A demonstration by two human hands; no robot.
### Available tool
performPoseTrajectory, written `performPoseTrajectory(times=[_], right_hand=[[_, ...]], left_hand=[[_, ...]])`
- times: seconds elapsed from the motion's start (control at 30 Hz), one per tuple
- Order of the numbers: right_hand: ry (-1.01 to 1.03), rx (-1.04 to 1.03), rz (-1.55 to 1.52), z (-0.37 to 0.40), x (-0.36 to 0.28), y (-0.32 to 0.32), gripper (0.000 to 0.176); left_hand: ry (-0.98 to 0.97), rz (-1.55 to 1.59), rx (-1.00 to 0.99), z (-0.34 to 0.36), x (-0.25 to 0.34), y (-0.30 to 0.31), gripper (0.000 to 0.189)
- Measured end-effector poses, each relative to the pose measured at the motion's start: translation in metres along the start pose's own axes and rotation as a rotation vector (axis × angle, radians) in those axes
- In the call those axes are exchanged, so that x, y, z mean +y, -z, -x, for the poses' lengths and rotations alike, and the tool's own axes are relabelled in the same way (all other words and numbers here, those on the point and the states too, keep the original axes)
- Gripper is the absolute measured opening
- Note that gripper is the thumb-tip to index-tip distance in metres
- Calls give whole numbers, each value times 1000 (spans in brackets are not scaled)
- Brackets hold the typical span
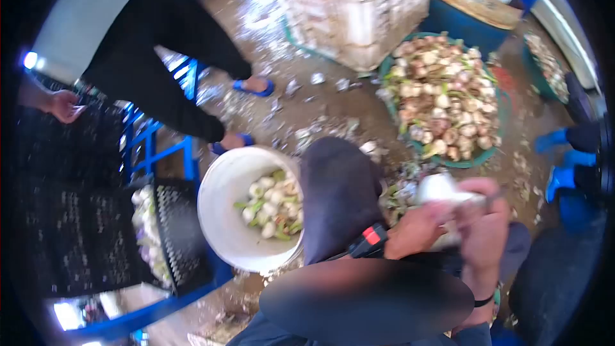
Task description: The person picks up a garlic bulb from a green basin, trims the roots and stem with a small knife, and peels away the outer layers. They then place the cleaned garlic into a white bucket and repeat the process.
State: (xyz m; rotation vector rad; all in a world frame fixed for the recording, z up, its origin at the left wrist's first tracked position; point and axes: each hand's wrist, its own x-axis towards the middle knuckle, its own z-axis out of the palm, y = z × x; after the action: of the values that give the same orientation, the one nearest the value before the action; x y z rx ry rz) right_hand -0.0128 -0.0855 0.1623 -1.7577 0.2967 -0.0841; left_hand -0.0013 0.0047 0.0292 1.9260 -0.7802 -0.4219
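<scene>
My left hand (pixel 418 229), with a dark watch at its wrist, is closed in front of my lap. Its fingers meet a white garlic bulb (pixel 439 189), smeared by motion. Close beside it, my right hand (pixel 482 221) curls in from the right with bent fingers, also at the bulb; motion blurs it too. Which fingers press where is hidden. To the left of my knee stands a white bucket (pixel 218 208) partly filled with pale garlic bulbs (pixel 270 200) that have green stem ends. Beyond my hands, a green basket (pixel 471 163) is heaped with unpeeled garlic (pixel 445 99).
A dirty white crate (pixel 349 19) stands at the back beside a blue tub (pixel 464 22). A person in black trousers (pixel 163 64) stands at left near black crates (pixel 186 234) on a blue frame. Another person's blue boots (pixel 560 182) show at right. Garlic skins litter the wet floor.
</scene>
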Motion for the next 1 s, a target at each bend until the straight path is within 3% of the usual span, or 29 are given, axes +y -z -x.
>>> performPoseTrajectory(times=[0.03,0.1,0.17,0.2,0.23,0.3,0.5,0.63,0.77,0.8,0.83,1.0], right_hand=[[-16,-217,-254,2,-15,-16,22],[-74,-412,-389,6,-42,-31,28],[22,-429,-64,-6,-46,-12,30],[57,-448,100,-15,-44,-5,31],[-49,-357,30,-22,-40,3,19],[-26,-177,283,-42,-39,31,15],[-52,-180,657,-120,-18,132,18],[-13,-127,787,-179,8,168,16],[-121,-173,895,-234,51,173,23],[-100,-186,909,-248,69,176,26],[-115,-199,929,-259,74,171,25],[-172,-212,984,-311,121,137,23]], left_hand=[[-3,107,9,-2,7,7,19],[-5,333,4,-2,19,27,19],[25,555,-9,-1,25,43,19],[-28,291,-33,6,9,26,19],[-86,28,-44,13,-7,8,19],[45,180,-107,10,10,22,17],[45,465,-33,9,37,73,12],[302,587,14,2,25,71,10],[486,711,-13,3,15,56,15],[418,612,-77,5,9,54,20],[461,725,16,-3,25,61,22],[554,615,-16,-22,36,80,18]])
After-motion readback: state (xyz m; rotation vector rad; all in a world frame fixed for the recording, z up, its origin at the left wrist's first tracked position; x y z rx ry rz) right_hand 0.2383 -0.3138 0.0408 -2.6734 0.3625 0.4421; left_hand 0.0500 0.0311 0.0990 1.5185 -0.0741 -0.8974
